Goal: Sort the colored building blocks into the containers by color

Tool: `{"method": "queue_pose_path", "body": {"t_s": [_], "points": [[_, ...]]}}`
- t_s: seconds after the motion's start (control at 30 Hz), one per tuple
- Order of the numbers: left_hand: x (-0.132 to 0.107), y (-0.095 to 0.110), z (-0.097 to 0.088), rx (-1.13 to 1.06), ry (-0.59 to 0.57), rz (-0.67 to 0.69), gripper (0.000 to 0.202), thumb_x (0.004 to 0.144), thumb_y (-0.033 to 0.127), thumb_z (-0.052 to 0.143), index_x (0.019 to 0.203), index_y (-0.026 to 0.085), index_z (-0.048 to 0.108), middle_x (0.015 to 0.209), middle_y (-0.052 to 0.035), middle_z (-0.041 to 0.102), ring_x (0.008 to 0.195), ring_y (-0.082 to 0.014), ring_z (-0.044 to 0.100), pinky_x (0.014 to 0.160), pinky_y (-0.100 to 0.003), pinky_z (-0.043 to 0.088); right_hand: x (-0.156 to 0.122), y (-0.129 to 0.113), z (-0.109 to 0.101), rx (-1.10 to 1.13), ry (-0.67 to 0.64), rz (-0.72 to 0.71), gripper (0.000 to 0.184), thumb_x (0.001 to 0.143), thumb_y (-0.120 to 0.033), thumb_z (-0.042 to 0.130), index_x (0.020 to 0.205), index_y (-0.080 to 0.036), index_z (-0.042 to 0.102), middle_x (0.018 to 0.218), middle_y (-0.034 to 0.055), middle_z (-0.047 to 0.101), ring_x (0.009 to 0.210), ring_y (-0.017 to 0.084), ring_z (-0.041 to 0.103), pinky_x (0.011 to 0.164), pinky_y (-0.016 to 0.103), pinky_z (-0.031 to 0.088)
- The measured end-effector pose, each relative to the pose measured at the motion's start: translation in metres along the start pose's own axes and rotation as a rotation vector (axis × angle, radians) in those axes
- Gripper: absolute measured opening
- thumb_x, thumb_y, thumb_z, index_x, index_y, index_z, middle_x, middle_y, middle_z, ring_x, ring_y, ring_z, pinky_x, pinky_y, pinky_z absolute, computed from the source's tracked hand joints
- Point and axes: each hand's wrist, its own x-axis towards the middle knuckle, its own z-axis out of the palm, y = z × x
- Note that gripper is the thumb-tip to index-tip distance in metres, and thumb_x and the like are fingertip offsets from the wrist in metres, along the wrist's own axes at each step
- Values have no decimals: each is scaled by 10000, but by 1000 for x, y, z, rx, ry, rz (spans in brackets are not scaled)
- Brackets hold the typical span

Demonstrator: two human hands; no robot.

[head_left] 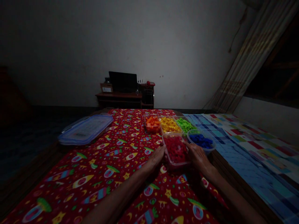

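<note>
A clear plastic container (178, 164) full of small red pieces (175, 148) sits on the red patterned cloth. On its left wall is my left hand (158, 155), fingers closed against the side. My right hand (197, 155) grips the opposite wall near the upper right corner. Just behind stand clear containers of orange pieces (152, 122), yellow pieces (170, 124) and green pieces (185, 124). A round bowl (213, 148) with blue pieces (201, 141) is right beside my right hand. The pieces look like toy bricks, though their exact shape is too dim to tell.
Stacked clear lids with blue rims (86, 129) lie at the table's left edge. The patterned cloth (102, 174) covers the table. To the right spreads a surface with blue checked fabric (243, 168). A desk with a monitor (123, 81) stands against the far wall.
</note>
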Motion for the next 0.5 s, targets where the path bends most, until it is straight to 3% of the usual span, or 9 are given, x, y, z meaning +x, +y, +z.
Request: {"method": "queue_pose_path", "body": {"t_s": [0.13, 0.2, 0.3, 0.43, 0.5], "points": [[11, -7, 3, -28, -26, 83, 543, 759, 692, 466, 651, 166, 545, 606, -18, 583, 545, -123, 523, 563, -253, 443, 16, 6, -13, 126, 12, 71, 484, 732, -90, 474, 1192, -176, 600, 915, 103, 669, 804, 204, 600, 690, 300, 453], [13, -10, -1, -43, -9, 46, 544, 762, 693, 462, 685, 163, 557, 637, -27, 601, 576, -135, 555, 607, -272, 470, 43, 10, -16, 238, -2, 152, 442, 735, -106, 469, 1138, -169, 638, 906, 94, 688, 801, 193, 623, 703, 291, 468], [14, -5, -14, -53, 111, -50, 535, 809, 672, 402, 698, 165, 535, 601, -18, 577, 535, -129, 560, 583, -269, 475, 105, 9, -7, 373, -41, 306, 370, 751, -135, 466, 1043, -130, 693, 878, 109, 707, 796, 193, 646, 725, 294, 481], [31, 32, -43, 12, 239, 56, 483, 898, 572, 310, 813, 156, 542, 655, -30, 597, 523, -108, 572, 571, -237, 477, 187, -9, 26, 516, -102, 489, 375, 722, -85, 467, 1008, -93, 709, 854, 121, 717, 802, 196, 659, 756, 294, 488], [47, 57, -61, 174, 321, 124, 488, 927, 532, 234, 880, 152, 538, 686, -51, 615, 540, -121, 589, 574, -249, 488, 214, -23, 46, 548, -52, 507, 394, 707, -59, 458, 1017, -89, 700, 946, 132, 710, 889, 202, 651, 807, 294, 478]]}}
